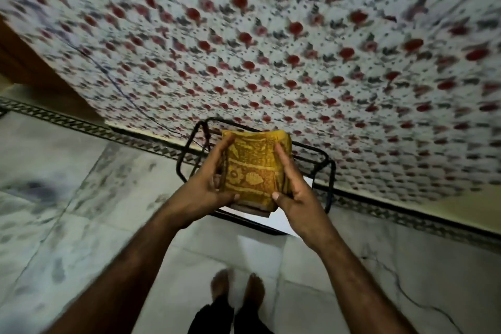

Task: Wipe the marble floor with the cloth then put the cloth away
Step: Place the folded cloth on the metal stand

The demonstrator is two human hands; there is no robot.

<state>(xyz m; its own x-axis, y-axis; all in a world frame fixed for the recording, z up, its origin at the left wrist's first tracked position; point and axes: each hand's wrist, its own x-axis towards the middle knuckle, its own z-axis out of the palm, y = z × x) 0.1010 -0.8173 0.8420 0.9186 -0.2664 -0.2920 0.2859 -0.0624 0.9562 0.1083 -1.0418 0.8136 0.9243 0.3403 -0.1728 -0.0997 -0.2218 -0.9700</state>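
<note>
Both forearms reached toward twelve o'clock; left hand (208,187) and right hand (295,195) clasped the folded cloth (253,168) over the black rack (324,171); wiping seemed done, stowing remained.

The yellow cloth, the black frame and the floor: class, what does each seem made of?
Yellow cloth: soft printed fabric, folded and creased, probably cotton. Black frame: seemingly metal rod, thin with bent rounded corners, dark finish. Floor: polished marble by its grey veining and sheen.
</note>
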